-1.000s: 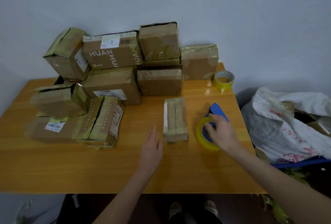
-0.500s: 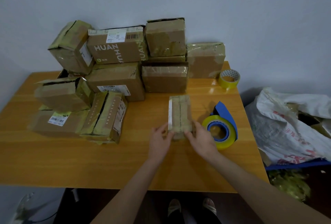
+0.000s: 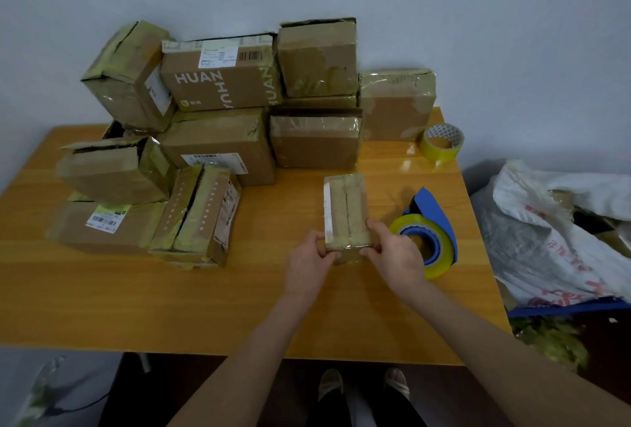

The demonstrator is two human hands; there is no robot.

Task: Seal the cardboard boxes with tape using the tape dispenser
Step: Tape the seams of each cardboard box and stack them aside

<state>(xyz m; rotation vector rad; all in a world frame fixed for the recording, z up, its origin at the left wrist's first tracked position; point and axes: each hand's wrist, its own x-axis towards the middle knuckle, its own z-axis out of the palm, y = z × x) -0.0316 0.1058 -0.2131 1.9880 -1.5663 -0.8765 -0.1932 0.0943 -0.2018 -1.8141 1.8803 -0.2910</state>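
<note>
Pale blue-grey wall (image 3: 478, 16) backs an orange wooden tabletop (image 3: 102, 290) that fills the middle of the frame. Slightly right of centre lies a small cardboard box (image 3: 345, 201), long and narrow and flat on the wood. Its top is covered in yellowish tape, with a seam down its length and a white strip along its left edge.

Both hands hold its near end. The left hand (image 3: 307, 269) pinches the lower-left corner, its fingers (image 3: 317, 238) curled against the side and the thumb on the near face. The right hand (image 3: 397, 257) grasps the lower-right corner, fingers bent round that edge.

Just right of the box stands the blue tape dispenser (image 3: 432, 211), loaded with a yellow tape roll (image 3: 444, 266). The right hand overlaps it in the view, and whether they touch cannot be told. A spare tape roll (image 3: 442, 143) sits at the tabletop's far right corner.

Across the upper left and centre, a pile of cardboard boxes (image 3: 218, 143), heavily taped, is stacked against the wall. One box (image 3: 218, 81) in the upper row carries "HUAN" in white letters.

At the right edge of the frame, off the tabletop, lies a crumpled white plastic bag (image 3: 553, 238). At the bottom, the person's feet (image 3: 331, 389) show below the tabletop's near edge.
</note>
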